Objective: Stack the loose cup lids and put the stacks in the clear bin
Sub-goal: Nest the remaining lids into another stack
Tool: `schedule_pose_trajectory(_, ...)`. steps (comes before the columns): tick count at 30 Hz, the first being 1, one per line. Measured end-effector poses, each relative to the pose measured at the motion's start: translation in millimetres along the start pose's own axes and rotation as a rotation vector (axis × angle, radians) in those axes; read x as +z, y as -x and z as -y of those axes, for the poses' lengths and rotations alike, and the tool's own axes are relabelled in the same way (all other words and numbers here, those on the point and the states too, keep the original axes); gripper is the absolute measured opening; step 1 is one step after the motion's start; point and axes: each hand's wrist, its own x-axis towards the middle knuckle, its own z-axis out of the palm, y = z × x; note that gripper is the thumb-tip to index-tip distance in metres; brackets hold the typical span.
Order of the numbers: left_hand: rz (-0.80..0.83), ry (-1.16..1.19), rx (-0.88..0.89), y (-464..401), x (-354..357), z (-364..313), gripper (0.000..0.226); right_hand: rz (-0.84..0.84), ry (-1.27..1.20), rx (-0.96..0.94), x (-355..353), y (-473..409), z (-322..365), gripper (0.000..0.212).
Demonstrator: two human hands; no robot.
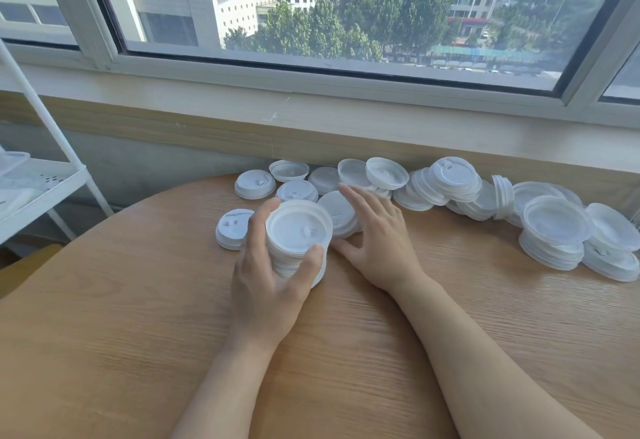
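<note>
From the head view, the left hand [273,286] sits just left of the frame's centre, its fingers and thumb curled round a tall stack of lids [298,248] standing on the wooden counter [121,334]; the thumb presses the near side of the stack and the fingers wrap the far left side. The right hand [374,241] lies just to the right of that stack, fingers spread and fairly straight, reaching over a short pile of lids [341,212] behind it; whether the fingertips actually touch that pile I cannot tell. More loose lids [254,183] lie scattered toward the upper middle of the frame along the wall under the window [346,6], and a larger heap of lids [554,231] runs off toward the right edge. A white rack [41,182] shows at the left edge. No clear bin can be made out for certain.

The step in hand looks like stacking, with much of the pile still loose; the next move probably calls for the right hand to gather the nearby pile and set it squarely on the held stack, rims aligned so it nests rather than tips.
</note>
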Motion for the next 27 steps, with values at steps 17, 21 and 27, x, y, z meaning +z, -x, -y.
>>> schedule_pose_trajectory(17,0.169,0.045,-0.007,5.7,3.6,-0.5,0.079,-0.214,-0.313,0.125,-42.9,66.4,17.3,0.092)
schedule_pose_trajectory(21,0.204,0.049,0.011,8.5,5.5,-4.5,0.077,-0.242,-0.3,0.108,-51.0,75.8,20.0,0.093)
schedule_pose_trajectory(27,0.214,0.049,0.023,8.9,10.3,-4.9,0.078,-0.316,-0.474,0.058,-57.9,72.0,28.4,0.094)
